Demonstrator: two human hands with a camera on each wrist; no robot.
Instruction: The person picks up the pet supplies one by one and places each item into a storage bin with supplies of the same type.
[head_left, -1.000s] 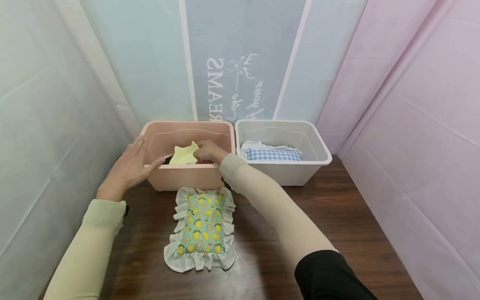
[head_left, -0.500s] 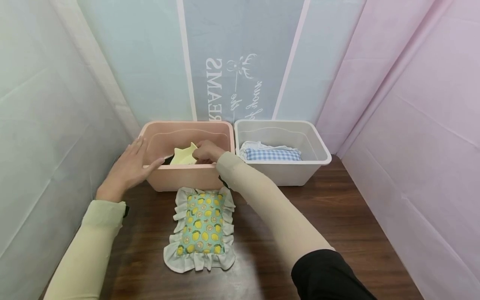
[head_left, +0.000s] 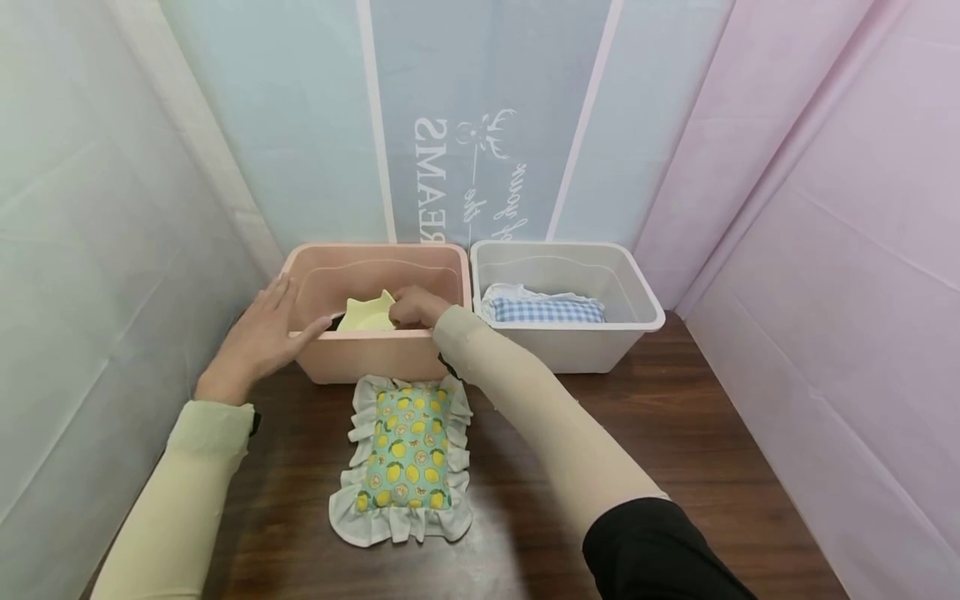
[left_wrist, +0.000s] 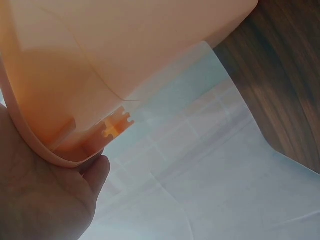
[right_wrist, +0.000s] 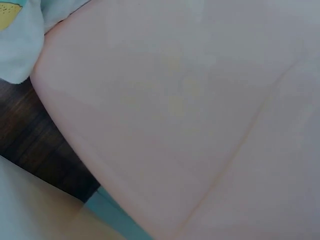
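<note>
In the head view, a pale yellow bowl (head_left: 366, 315) with pointed, ear-like corners sits inside the pink bin (head_left: 378, 357), partly hidden by the front wall. My right hand (head_left: 417, 307) reaches over that wall and pinches the bowl's right edge; some of its fingertips are hidden. At the bin's front left corner rests my left hand (head_left: 258, 329), fingers straight along the left rim and thumb stretched over the front rim. The left wrist view has the same left hand (left_wrist: 45, 200) against the rim. Only the pink bin's outside (right_wrist: 165, 125) fills most of the right wrist view.
A lemon-print pillow (head_left: 408, 450) with a white ruffle lies on the dark wooden surface (head_left: 660, 467), before the pink bin. Close beside the bin stands a grey-white bin (head_left: 558, 348) holding a blue checked pillow (head_left: 549, 310). Fabric walls enclose the back and sides.
The yellow bowl and my right hand have sunk slightly lower in the pink bin. My left hand stays at the corner.
</note>
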